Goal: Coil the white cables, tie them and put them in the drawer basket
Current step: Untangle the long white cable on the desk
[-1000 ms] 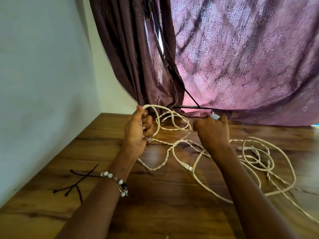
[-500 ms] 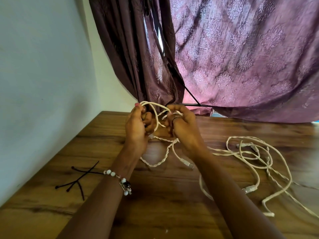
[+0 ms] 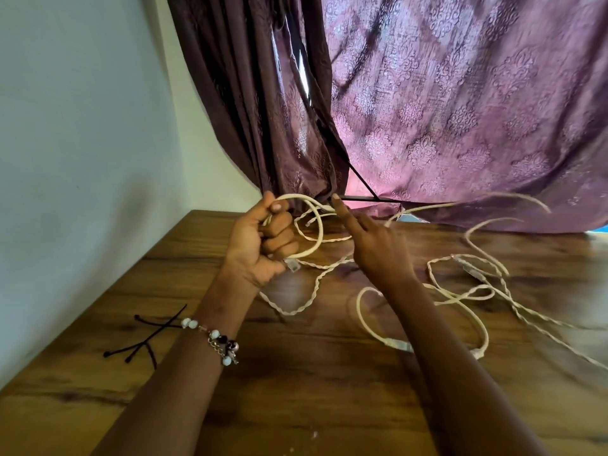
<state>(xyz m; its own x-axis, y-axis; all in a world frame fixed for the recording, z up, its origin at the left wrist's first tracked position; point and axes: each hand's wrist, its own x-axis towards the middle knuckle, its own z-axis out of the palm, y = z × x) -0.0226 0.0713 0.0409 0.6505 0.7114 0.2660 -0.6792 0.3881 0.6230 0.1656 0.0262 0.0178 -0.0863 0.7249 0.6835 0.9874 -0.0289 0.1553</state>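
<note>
Right now your left hand [image 3: 260,238] is curled tight round a small coil of white cable [image 3: 314,225], thumb up over the top loop, and a clear plug [image 3: 292,264] sticks out just below your fingers. Your right hand [image 3: 375,248] sits just beside the coil, on its right, index finger [image 3: 342,209] stretched out straight and touching the upper strands; the other fingers are bent, and whether they pinch a strand cannot be told from this angle. From that hand a blurred length of the cable [image 3: 493,199] arcs away from the coil toward the right, lifted above the table [image 3: 312,406].

The loose cables [image 3: 460,291], some smooth and some twisted, lie sprawled on the table to the right of the coil and nearer you, with a pale connector [image 3: 399,345] among them. Another twisted strand [image 3: 296,307] droops under the coil onto the wood.

Well apart from the coil, to its left and nearer you, thin black ties [image 3: 144,340] lie crossed on the table near the white wall [image 3: 82,159]. A beaded bracelet [image 3: 217,340] circles your left wrist. Behind the coil hangs a purple patterned curtain [image 3: 444,110].
</note>
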